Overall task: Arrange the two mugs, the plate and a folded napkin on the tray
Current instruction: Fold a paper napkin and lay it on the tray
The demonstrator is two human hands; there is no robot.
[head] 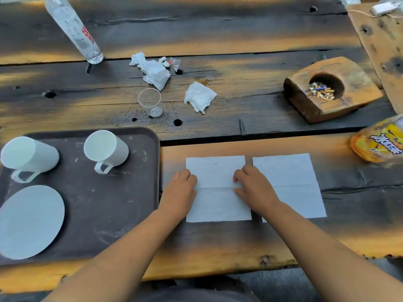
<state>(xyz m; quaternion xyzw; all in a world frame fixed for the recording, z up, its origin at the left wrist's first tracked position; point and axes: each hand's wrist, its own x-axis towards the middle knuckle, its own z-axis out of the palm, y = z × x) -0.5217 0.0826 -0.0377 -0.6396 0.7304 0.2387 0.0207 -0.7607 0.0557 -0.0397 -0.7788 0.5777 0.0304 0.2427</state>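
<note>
The napkin [218, 205] lies lower centre, beside the tray [130, 203]; left hand [178, 189] and right hand [254, 188] set bent fingertips at its crease ends, whether pinching or pressing I cannot tell, so fold along that crease with edges matched.

Taking the left napkin [218, 171] as the centre of the dial, the clear plastic bottle [74, 29] is standing between ten and eleven o'clock. It is carrying a pale label, and a short column of bold red characters is showing near the label's lower end. They are blurring too much to be read, and the grey small print beside them is coming out illegible as well. At about three o'clock, against the right edge, the yellow package [379, 142] is displaying a large slanted brand mark in blue characters with white outlines, apparently Chinese script. Its strokes are smearing, so the word cannot be read with certainty. Tiny dark print is running just below it, too small to make out.
</note>
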